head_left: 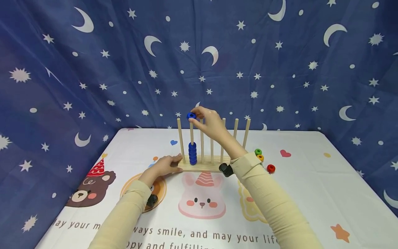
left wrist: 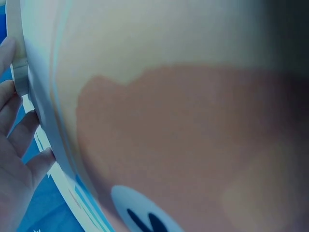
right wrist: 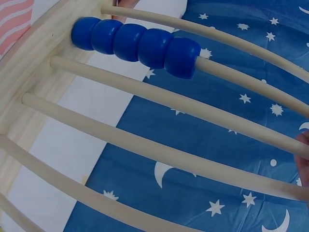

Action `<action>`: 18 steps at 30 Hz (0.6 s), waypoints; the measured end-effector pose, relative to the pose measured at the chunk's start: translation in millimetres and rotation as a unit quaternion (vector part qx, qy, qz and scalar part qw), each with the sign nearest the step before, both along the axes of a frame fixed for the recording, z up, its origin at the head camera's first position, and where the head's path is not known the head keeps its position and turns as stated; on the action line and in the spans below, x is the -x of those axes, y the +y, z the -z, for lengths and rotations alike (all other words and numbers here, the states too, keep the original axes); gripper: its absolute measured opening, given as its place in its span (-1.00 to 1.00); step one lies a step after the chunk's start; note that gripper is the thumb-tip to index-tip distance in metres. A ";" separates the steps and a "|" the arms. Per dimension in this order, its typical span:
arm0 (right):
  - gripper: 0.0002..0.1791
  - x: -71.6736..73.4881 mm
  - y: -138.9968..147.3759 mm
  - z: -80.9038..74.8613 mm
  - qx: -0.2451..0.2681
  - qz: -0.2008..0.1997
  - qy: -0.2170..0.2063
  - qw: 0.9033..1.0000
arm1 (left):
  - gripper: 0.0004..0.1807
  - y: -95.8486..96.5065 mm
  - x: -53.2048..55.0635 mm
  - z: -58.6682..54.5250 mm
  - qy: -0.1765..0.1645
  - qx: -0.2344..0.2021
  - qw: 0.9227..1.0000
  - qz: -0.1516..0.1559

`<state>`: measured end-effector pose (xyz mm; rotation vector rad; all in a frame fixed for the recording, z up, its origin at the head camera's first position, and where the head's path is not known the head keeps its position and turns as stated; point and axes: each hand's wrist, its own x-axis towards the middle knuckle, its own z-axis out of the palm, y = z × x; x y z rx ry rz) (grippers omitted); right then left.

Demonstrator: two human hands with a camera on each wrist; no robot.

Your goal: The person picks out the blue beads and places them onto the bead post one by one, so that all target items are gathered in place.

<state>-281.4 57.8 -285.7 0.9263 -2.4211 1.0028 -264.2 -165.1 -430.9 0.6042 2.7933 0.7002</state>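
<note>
A wooden peg rack (head_left: 202, 167) with several upright pegs stands on the table. Several blue beads (head_left: 192, 154) are stacked at the foot of its second peg from the left; the right wrist view shows these stacked beads (right wrist: 126, 42) closely. At that peg's top, my right hand (head_left: 214, 126) pinches another blue bead (head_left: 191, 116) between thumb and fingers. Whether the peg's tip is inside its hole, I cannot tell. My left hand (head_left: 164, 166) holds the left end of the rack's base, thumb toward the front. Spread fingers (left wrist: 30, 130) touch an edge in the left wrist view.
Green (head_left: 258, 151), yellow (head_left: 260, 158) and red (head_left: 271, 168) beads lie right of the rack, partly behind my right sleeve (head_left: 267, 193). A white printed cloth (head_left: 311, 193) covers the table. Behind it hangs a blue star-and-moon curtain (head_left: 267, 90).
</note>
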 end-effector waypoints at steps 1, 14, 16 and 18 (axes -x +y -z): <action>-0.66 -0.8 -0.1 -0.1 -0.005 0.000 -0.006 1.000 | -0.30 0.0 -1.0 0.4 -0.001 0.001 1.000 -0.001; -0.60 0.0 2.9 -5.1 -0.047 -0.012 -0.034 0.998 | -0.32 -2.6 2.4 1.2 0.026 -0.008 1.000 0.013; -0.61 0.4 4.0 -5.5 -0.048 -0.011 -0.035 0.998 | -0.32 -1.7 3.0 0.3 0.028 -0.007 0.999 0.014; -0.61 0.2 5.3 -5.8 -0.048 -0.009 -0.035 0.998 | -0.32 -0.4 2.9 -0.9 0.023 -0.008 1.000 0.012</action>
